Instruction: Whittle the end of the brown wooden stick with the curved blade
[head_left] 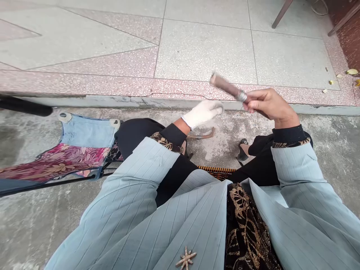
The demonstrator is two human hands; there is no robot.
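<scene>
My right hand (266,104) is bare and closed around one end of a brown stick (226,86). Silvery wire (242,95) is wound round the stick just beyond my fingers, and its pale, blurred far end points up and left. A white glove covers my left hand (204,113), whose fingers are curled together near the step edge, apart from the stick. Whether something small is pinched in the glove, I cannot make out. Below it on the ground lies a curved brown piece (206,135) with a wire-like band, partly hidden by my left wrist.
A raised terrazzo step (205,48) runs across in front of me. At left stands a folding lounger with denim and floral cloth (84,131), and a black bar (25,105) juts in. Furniture legs (282,14) stand at the upper right. Beneath me is a woven seat (216,172).
</scene>
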